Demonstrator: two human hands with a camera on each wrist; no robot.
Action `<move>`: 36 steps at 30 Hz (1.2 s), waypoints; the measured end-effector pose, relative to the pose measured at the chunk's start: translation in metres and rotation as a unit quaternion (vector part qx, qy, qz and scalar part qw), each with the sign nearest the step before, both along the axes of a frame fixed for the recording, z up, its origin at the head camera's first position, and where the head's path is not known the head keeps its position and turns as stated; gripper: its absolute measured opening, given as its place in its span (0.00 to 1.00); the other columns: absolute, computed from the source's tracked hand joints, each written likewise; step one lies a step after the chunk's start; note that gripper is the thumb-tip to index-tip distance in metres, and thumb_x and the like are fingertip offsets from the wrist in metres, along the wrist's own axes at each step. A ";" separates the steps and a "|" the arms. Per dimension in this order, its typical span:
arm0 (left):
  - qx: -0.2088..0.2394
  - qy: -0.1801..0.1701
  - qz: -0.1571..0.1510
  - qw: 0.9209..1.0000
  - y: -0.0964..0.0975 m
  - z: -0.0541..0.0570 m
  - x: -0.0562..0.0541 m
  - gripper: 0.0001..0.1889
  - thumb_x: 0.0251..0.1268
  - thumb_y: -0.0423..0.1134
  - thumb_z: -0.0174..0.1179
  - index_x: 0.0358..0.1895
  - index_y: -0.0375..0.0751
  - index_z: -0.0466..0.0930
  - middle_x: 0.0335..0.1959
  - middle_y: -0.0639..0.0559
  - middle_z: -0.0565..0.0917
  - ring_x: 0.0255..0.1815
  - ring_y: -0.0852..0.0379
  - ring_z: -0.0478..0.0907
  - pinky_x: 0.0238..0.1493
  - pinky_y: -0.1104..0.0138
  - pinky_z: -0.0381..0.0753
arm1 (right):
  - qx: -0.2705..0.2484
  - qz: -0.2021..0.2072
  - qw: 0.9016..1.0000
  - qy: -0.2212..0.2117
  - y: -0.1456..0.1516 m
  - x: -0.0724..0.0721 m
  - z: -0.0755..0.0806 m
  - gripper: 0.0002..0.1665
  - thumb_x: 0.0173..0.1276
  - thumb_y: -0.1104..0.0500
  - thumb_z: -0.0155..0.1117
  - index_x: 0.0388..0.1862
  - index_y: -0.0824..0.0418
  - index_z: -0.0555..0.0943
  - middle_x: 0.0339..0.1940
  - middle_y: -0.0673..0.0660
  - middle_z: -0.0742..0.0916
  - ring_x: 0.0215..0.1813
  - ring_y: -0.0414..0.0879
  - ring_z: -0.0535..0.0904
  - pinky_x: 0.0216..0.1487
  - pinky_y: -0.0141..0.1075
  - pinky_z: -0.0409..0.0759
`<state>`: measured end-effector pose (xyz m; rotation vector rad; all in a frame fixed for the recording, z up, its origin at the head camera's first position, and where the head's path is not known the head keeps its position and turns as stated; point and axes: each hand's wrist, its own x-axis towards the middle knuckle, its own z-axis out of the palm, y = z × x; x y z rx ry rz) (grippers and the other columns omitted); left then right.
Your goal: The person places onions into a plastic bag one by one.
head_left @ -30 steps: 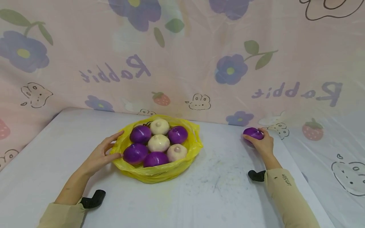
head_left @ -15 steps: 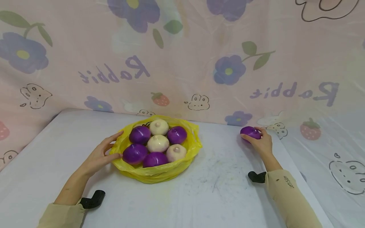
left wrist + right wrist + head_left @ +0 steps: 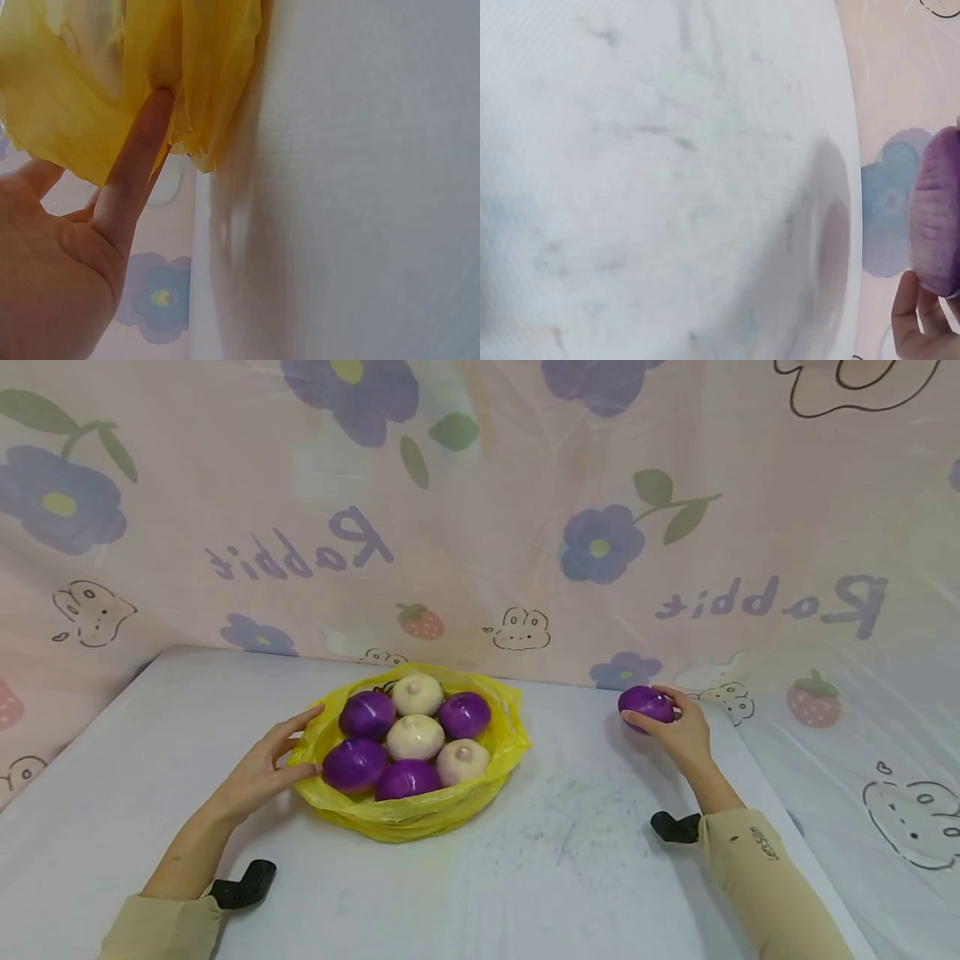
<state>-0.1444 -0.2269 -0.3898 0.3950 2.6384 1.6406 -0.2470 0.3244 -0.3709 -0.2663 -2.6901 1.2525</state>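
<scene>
A yellow plastic bag [image 3: 420,822] stands with its mouth spread wide on the table. Inside sit several glossy purple onion-shaped balls [image 3: 354,765] and three cream-white ones [image 3: 417,737], some with a small nub on top. My left hand [image 3: 258,772] rests against the bag's left side, thumb and fingers spread along it; in the left wrist view one straight finger [image 3: 139,157] presses the plastic. At the far right, my right hand [image 3: 686,731] grips another purple onion-shaped ball [image 3: 645,703] between thumb and fingers. The right wrist view shows its ridged, paler underside above the tabletop.
The white table [image 3: 555,877] carries dark smudges right of the bag. Behind it hangs a pink curtain [image 3: 480,527] printed with flowers and rabbits. Black wrist-worn pieces [image 3: 246,883] stick out from both sleeves.
My right hand has lifted the purple onion-shaped ball slightly and carried it a little to the left. The left hand and the bag have kept their places.
</scene>
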 end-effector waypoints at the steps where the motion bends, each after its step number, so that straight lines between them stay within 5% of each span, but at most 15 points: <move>1: 0.001 0.000 0.000 1.000 0.000 0.000 0.000 0.40 0.59 0.35 0.60 0.75 0.41 0.52 0.70 0.30 0.56 0.65 0.24 0.59 0.54 0.31 0.68 | -0.001 0.001 1.000 -0.001 -0.001 0.000 0.001 0.51 0.54 0.41 0.72 0.72 0.56 0.63 0.70 0.68 0.65 0.67 0.64 0.62 0.65 0.58 0.68; 15: 0.000 -0.005 -0.001 1.000 0.000 0.001 -0.001 0.40 0.59 0.36 0.60 0.75 0.41 0.52 0.70 0.30 0.55 0.65 0.23 0.57 0.54 0.31 0.68 | 0.015 0.057 0.998 -0.006 -0.015 0.003 0.009 0.49 0.52 0.40 0.74 0.69 0.55 0.66 0.71 0.65 0.66 0.67 0.64 0.62 0.62 0.60 0.70; 36: 0.001 -0.012 0.000 1.000 0.000 0.002 0.000 0.40 0.59 0.36 0.60 0.75 0.43 0.52 0.71 0.31 0.54 0.66 0.23 0.57 0.54 0.31 0.67 | 0.024 0.124 0.990 0.058 -0.042 0.003 0.009 0.40 0.50 0.51 0.77 0.62 0.56 0.73 0.65 0.62 0.72 0.62 0.63 0.68 0.58 0.60 0.72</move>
